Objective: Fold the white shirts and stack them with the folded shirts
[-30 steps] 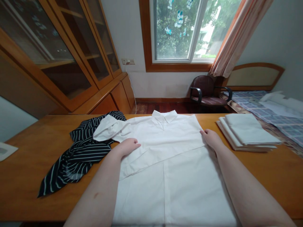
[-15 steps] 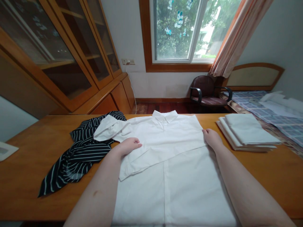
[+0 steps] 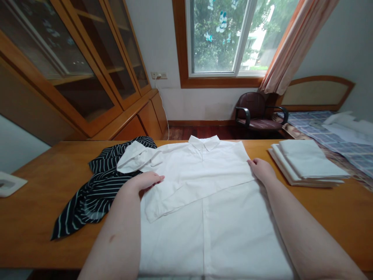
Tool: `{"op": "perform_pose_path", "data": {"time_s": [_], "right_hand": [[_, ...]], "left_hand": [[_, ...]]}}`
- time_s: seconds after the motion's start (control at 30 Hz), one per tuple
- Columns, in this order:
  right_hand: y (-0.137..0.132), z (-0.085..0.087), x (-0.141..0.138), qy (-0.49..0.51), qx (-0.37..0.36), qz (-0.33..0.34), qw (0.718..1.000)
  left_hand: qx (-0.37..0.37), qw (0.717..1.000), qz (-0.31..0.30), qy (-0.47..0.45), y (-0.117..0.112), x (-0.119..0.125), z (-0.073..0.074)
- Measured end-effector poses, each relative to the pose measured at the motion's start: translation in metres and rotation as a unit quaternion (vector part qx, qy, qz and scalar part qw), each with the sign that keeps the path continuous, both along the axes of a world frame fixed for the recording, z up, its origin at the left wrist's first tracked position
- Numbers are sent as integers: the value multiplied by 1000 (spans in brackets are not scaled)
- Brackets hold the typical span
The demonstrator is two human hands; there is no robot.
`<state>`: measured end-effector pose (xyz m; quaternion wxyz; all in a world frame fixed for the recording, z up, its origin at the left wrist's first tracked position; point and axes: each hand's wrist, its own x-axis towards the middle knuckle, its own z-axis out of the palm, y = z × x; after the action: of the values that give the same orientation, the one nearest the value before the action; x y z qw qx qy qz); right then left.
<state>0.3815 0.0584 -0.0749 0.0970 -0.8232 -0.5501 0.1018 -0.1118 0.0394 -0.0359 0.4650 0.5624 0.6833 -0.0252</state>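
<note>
The white shirt [image 3: 230, 229] lies front up along the wooden table [image 3: 32, 237], its pointed collar [image 3: 204, 144] at the far end — the closed front placket runs down the middle toward the near side. 1 sleeve is folded across the body from the right, cuff at the near left; the other, bunched and creased, juts left over a black-and-white striped cloth [image 3: 96, 198].

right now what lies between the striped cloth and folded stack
The white shirt, left hand and right hand at its edges, then a strip of table, in the head view.
</note>
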Motion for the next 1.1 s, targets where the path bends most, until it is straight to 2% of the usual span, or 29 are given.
{"op": "perform_pose_path", "data": {"time_s": [0.13,0.3,0.57,0.77,0.87,1.1], "right_hand": [[1,0,-1,-8,-4,-2,1000],[0,2,-2,-3,-10,-8,1000],[-2,3,-2,-6,-3,-3,1000],[0,3,-4,-15,-10,-10,1000],[0,2,-4,-16,-10,-11,1000],[5,0,2,19,23,-29,999]], "left_hand": [[-26,998,-52,3,-3,-12,4],[29,989,-113,95,-2,-6,4],[57,985,-66,150,-6,3,9],[67,968,-91,225,-6,13,12],[64,969,-102,214,-5,14,10],[82,982,-116,123,0,14,-1]]}}
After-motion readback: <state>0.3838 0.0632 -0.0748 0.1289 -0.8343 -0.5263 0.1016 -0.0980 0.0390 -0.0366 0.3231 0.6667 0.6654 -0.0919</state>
